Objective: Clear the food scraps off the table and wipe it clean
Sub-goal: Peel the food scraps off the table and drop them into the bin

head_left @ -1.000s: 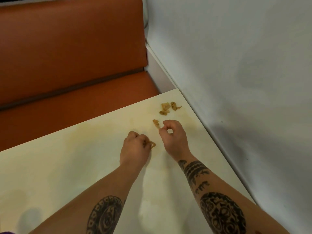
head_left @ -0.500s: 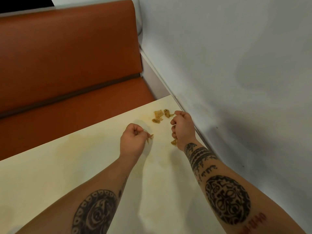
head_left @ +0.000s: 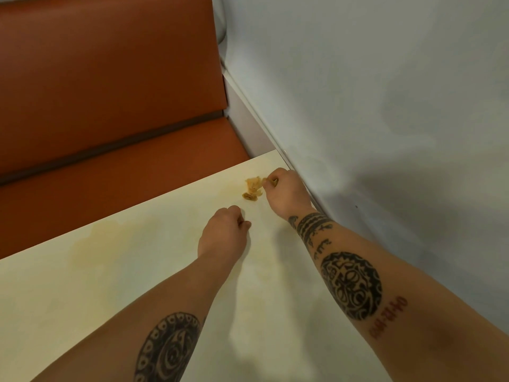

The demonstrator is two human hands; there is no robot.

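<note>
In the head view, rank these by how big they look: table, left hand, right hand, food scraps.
1. table
2. left hand and right hand: these look alike, and the left is nearer the camera, so they are not ranked
3. food scraps

Wall (head_left: 385, 119) shuts off table (head_left: 82, 299) rt edge beside scraps (head_left: 252, 188); left of them it lies open.

Far side, across from me, is an orange booth seat (head_left: 124, 177) with a padded backrest (head_left: 110, 64). Plain grey wall (head_left: 385, 84) runs down my right, white trim (head_left: 249, 111) along its base.
</note>
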